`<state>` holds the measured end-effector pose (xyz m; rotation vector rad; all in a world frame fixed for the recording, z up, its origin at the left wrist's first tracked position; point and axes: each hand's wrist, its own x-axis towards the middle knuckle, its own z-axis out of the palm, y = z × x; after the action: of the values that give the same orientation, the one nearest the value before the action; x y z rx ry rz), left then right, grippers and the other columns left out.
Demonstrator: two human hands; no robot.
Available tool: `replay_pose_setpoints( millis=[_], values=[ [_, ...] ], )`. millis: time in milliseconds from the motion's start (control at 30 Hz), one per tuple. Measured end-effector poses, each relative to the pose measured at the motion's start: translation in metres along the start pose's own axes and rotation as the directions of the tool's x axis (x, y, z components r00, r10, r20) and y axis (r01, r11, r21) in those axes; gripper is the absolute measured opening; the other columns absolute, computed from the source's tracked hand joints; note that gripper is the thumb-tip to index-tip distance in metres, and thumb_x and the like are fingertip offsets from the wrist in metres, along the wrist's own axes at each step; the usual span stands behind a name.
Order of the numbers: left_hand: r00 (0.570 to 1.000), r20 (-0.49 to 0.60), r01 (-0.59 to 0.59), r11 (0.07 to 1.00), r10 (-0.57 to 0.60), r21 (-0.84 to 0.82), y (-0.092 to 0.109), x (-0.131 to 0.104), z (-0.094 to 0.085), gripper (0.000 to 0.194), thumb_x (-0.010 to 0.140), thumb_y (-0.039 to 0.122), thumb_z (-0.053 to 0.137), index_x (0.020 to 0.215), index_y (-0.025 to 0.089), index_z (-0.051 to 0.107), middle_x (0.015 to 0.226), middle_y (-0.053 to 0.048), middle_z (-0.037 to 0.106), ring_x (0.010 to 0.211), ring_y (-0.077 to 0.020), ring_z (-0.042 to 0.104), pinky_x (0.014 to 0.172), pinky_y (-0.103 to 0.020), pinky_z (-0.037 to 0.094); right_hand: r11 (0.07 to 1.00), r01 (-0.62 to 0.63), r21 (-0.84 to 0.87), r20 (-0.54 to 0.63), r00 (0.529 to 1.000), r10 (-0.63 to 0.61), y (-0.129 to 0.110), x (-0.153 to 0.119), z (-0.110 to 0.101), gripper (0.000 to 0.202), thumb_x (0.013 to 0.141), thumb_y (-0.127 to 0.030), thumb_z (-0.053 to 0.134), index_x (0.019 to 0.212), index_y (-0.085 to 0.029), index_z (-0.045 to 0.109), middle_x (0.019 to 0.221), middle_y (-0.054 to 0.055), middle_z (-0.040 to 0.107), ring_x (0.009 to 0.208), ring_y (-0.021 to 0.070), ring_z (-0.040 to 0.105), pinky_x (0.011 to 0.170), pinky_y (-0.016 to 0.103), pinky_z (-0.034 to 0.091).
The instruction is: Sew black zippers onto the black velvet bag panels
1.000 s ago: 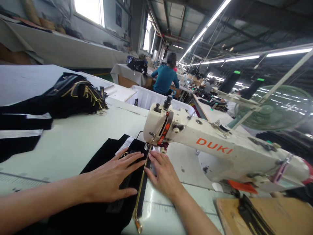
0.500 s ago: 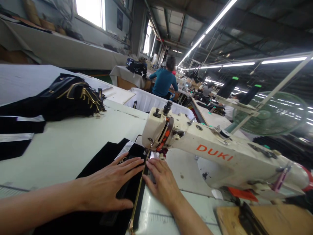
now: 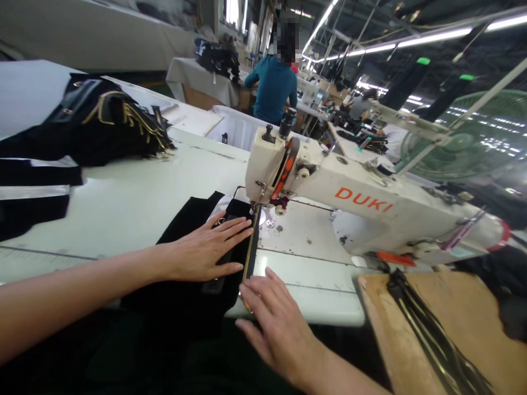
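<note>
My left hand (image 3: 201, 249) lies flat, fingers spread, on black fabric (image 3: 181, 296) beside a gold-toothed zipper (image 3: 250, 247). The zipper runs up under the needle area of a white sewing machine (image 3: 317, 181). Near the table's front edge, my right hand (image 3: 275, 318) is at the zipper's lower end, its thumb apart from the fingers; whether the fingertips grip the zipper is hidden.
A pile of black pieces with gold zippers (image 3: 111, 120) lies at the left. More zippers (image 3: 432, 323) rest on a wooden board (image 3: 374, 296) at the right. A person in a teal top (image 3: 274, 90) sits ahead, beyond a white bin (image 3: 234, 129).
My right hand has moved down the zipper, away from the needle area. My left hand stays flat on the fabric. The view has tilted downward.
</note>
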<state>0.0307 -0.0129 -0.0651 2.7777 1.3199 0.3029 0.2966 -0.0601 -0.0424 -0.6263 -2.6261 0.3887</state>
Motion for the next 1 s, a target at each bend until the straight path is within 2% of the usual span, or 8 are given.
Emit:
replay_pose_setpoints(
  millis=[167, 300, 400, 533, 633, 700, 833, 1000],
  values=[
    [1.000, -0.004, 0.007, 1.000, -0.007, 0.027, 0.000, 0.002, -0.001, 0.077, 0.102, 0.064, 0.043, 0.162, 0.017, 0.028, 0.168, -0.014, 0.026, 0.156, -0.0279, 0.023, 0.127, -0.046, -0.006, 0.997, -0.074, 0.008, -0.077, 0.994, 0.074, -0.006, -0.006, 0.019, 0.029, 0.098, -0.014, 0.056, 0.128, -0.012, 0.055, 0.114, 0.012, 0.065, 0.113, 0.0247, 0.062, 0.122, 0.056, 0.035],
    [1.000, -0.023, 0.001, 1.000, 0.000, 0.021, 0.000, 0.002, -0.002, 0.078, 0.102, 0.065, 0.044, 0.161, 0.017, 0.031, 0.166, -0.015, 0.029, 0.154, -0.0296, 0.026, 0.127, -0.048, 0.000, 0.997, -0.072, -0.004, -0.107, 0.992, 0.071, -0.007, -0.003, 0.019, 0.023, 0.099, -0.010, 0.054, 0.121, -0.012, 0.057, 0.108, 0.011, 0.066, 0.106, 0.0224, 0.063, 0.121, 0.055, 0.036],
    [1.000, -0.029, -0.006, 1.000, 0.006, 0.014, -0.001, 0.002, -0.001, 0.078, 0.101, 0.065, 0.045, 0.161, 0.018, 0.030, 0.166, -0.014, 0.029, 0.154, -0.0299, 0.027, 0.127, -0.050, 0.000, 0.995, -0.084, 0.049, -0.126, 0.988, 0.090, -0.008, -0.005, 0.018, 0.022, 0.098, -0.011, 0.056, 0.119, -0.014, 0.058, 0.107, 0.009, 0.066, 0.105, 0.0212, 0.064, 0.122, 0.054, 0.036],
    [0.999, -0.048, -0.013, 1.000, 0.013, -0.001, -0.002, 0.002, 0.001, 0.082, 0.099, 0.068, 0.048, 0.162, 0.019, 0.030, 0.166, -0.015, 0.030, 0.154, -0.0305, 0.028, 0.128, -0.050, 0.002, 0.970, -0.174, 0.170, -0.180, 0.962, 0.204, -0.010, -0.009, 0.024, 0.031, 0.097, -0.013, 0.060, 0.127, -0.020, 0.057, 0.114, 0.006, 0.066, 0.110, 0.0196, 0.064, 0.124, 0.051, 0.034],
    [0.998, -0.062, -0.021, 1.000, 0.021, -0.009, -0.003, 0.002, 0.001, 0.083, 0.098, 0.067, 0.050, 0.162, 0.020, 0.028, 0.165, -0.015, 0.031, 0.153, -0.0318, 0.029, 0.127, -0.052, 0.005, 0.956, -0.242, 0.169, -0.220, 0.936, 0.275, -0.012, -0.012, 0.032, 0.044, 0.096, -0.013, 0.062, 0.138, -0.022, 0.053, 0.124, 0.008, 0.064, 0.119, 0.0219, 0.062, 0.123, 0.051, 0.035],
    [0.997, -0.073, -0.028, 0.999, 0.026, -0.017, -0.003, 0.002, 0.001, 0.084, 0.097, 0.067, 0.052, 0.162, 0.020, 0.028, 0.165, -0.015, 0.032, 0.153, -0.0326, 0.030, 0.127, -0.053, 0.007, 0.957, -0.253, 0.143, -0.238, 0.930, 0.281, -0.013, -0.011, 0.037, 0.045, 0.096, -0.013, 0.063, 0.139, -0.023, 0.054, 0.124, 0.008, 0.063, 0.119, 0.0233, 0.062, 0.122, 0.053, 0.037],
    [0.996, -0.091, -0.024, 0.999, 0.022, -0.022, -0.002, 0.002, 0.002, 0.086, 0.096, 0.067, 0.054, 0.163, 0.020, 0.027, 0.165, -0.015, 0.032, 0.153, -0.0324, 0.030, 0.128, -0.051, 0.008, 0.967, -0.224, 0.121, -0.304, 0.919, 0.251, -0.014, -0.006, 0.042, 0.033, 0.096, -0.009, 0.062, 0.127, -0.021, 0.063, 0.110, 0.007, 0.066, 0.104, 0.0206, 0.066, 0.118, 0.054, 0.041],
    [0.998, -0.064, -0.004, 1.000, 0.004, -0.009, 0.000, 0.001, 0.000, 0.085, 0.096, 0.067, 0.053, 0.161, 0.017, 0.030, 0.165, -0.016, 0.031, 0.154, -0.0316, 0.028, 0.128, -0.050, 0.002, 0.972, -0.205, 0.117, -0.372, 0.898, 0.234, -0.013, -0.003, 0.043, 0.028, 0.096, -0.006, 0.060, 0.118, -0.022, 0.067, 0.102, 0.004, 0.067, 0.097, 0.0181, 0.066, 0.113, 0.053, 0.045]
  ],
)
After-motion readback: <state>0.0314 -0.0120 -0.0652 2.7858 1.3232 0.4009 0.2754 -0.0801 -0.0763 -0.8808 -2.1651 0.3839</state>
